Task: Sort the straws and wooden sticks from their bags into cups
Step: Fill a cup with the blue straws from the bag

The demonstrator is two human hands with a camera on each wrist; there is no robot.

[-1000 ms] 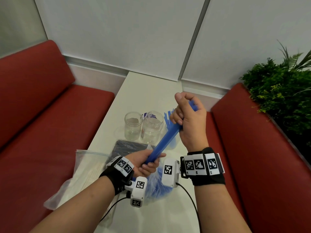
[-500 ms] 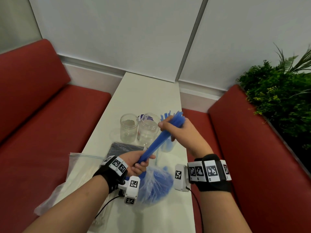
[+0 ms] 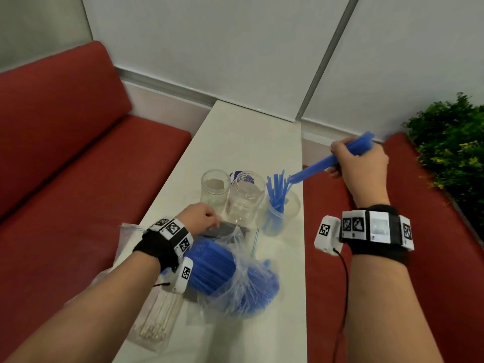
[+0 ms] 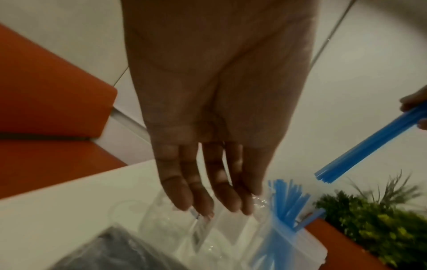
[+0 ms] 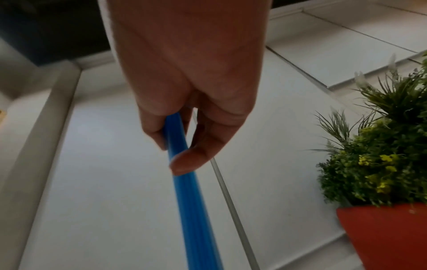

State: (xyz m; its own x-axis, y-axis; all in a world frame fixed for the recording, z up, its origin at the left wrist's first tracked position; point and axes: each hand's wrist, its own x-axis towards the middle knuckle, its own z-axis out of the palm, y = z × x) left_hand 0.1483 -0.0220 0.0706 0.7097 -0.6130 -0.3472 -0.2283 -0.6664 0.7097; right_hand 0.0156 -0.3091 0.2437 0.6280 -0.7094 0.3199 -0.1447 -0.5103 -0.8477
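My right hand [image 3: 358, 163] [image 5: 184, 137] grips a bundle of blue straws [image 3: 322, 163] [image 5: 187, 191] in the air. The bundle's lower end points down-left at a clear cup [image 3: 288, 216] that holds several blue straws [image 3: 277, 189] [image 4: 286, 199]. My left hand [image 3: 203, 218] [image 4: 208, 182] has straight fingers that touch the mouth of the plastic straw bag [image 3: 230, 279]. That bag lies on the white table [image 3: 248, 132], full of blue straws. A bag of wooden sticks [image 3: 157, 323] lies under my left forearm. Two empty clear cups [image 3: 214, 189] [image 3: 245, 203] stand left of the straw cup.
A dark flat object [image 3: 222, 229] lies beneath the bag mouth, in front of the cups. Red benches [image 3: 78, 153] [image 3: 432, 231] flank the narrow table. A green plant [image 3: 450, 142] stands at the right, close behind my right hand. White wall panels close off the far end.
My left hand let go of the straw bundle and dropped to the bag mouth. My right hand swung the bundle right and up, its lower end now above the straw cup.
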